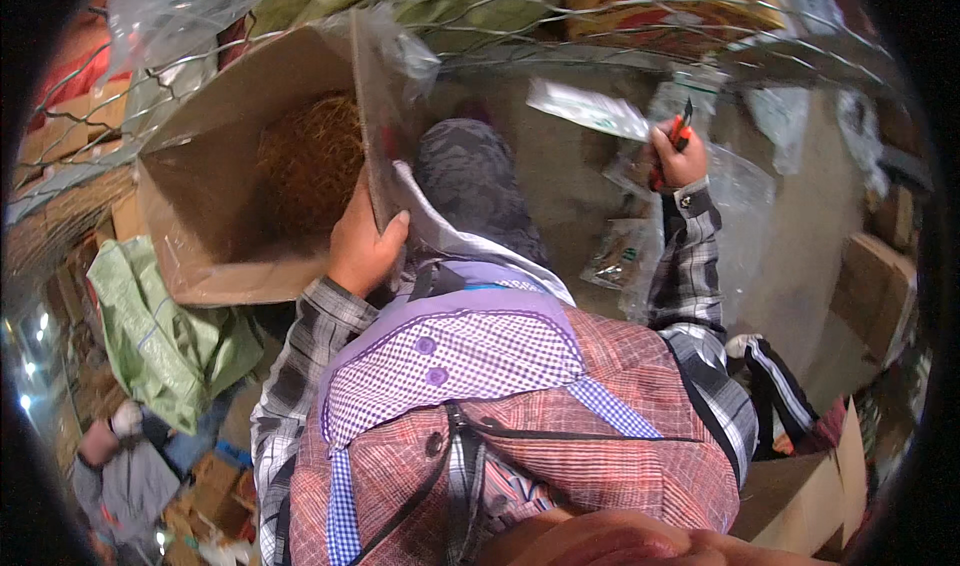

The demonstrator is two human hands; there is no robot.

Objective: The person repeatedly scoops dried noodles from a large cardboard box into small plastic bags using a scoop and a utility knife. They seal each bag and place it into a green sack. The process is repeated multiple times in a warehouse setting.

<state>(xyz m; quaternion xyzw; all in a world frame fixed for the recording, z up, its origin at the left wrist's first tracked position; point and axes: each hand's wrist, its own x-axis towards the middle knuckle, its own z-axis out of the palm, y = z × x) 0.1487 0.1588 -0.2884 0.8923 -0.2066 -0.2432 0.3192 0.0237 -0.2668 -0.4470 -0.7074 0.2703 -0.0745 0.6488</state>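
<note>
My left hand [366, 240] grips the right-hand wall of a large open cardboard box [225, 266], thumb on one side of the board and fingers inside. Brown, stringy dried material [311, 161] fills part of the box. Farther to the right, my right hand [681, 157] is closed around a small orange-and-black cutting tool [681, 131], whose dark tip points up; its exact kind is unclear. A flat clear plastic bag with green print [589, 108] extends leftward from the same hand, apparently held by the thumb.
Wire mesh [480, 22] crosses the top of the view. Plastic bags [739, 198] lie at the right, near a cardboard box [874, 296]. A green woven sack [161, 333] is at the left. Another person [127, 476] is at the lower left, and an open box [795, 498] at the lower right.
</note>
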